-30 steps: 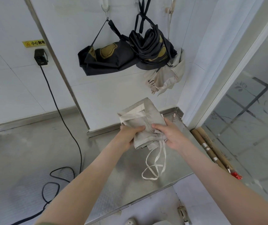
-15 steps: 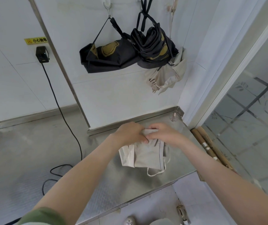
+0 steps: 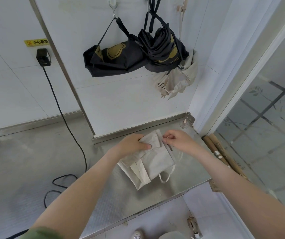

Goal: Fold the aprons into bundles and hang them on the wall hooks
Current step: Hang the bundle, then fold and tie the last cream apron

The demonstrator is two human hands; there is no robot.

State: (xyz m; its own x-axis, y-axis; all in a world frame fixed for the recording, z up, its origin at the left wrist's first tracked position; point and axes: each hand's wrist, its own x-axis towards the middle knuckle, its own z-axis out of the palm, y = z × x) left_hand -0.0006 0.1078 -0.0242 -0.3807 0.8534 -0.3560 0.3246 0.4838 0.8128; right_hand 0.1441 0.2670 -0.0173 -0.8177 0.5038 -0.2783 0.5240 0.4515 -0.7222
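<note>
A folded beige apron (image 3: 153, 161) lies flat on the steel counter (image 3: 186, 183). My left hand (image 3: 133, 144) holds its upper left edge, thumb laid across the cloth. My right hand (image 3: 178, 140) pinches a thin beige strap at the apron's upper right edge. More strap loops (image 3: 166, 176) trail off the bundle's lower right side. On the wall above, two black aprons with gold print (image 3: 114, 59) (image 3: 164, 50) hang bundled from hooks (image 3: 113, 5). A beige apron bundle (image 3: 178, 81) hangs beside them at the right.
A black plug (image 3: 42, 57) sits in a wall socket, and its cable (image 3: 66, 118) runs down across the left counter. Wooden rolls (image 3: 222, 154) lean by the glass door (image 3: 267, 131) at the right. Shoes show below the counter edge.
The apron, held up in both hands a second ago, has been laid on the counter. My right hand has shifted to the strap at its right edge.
</note>
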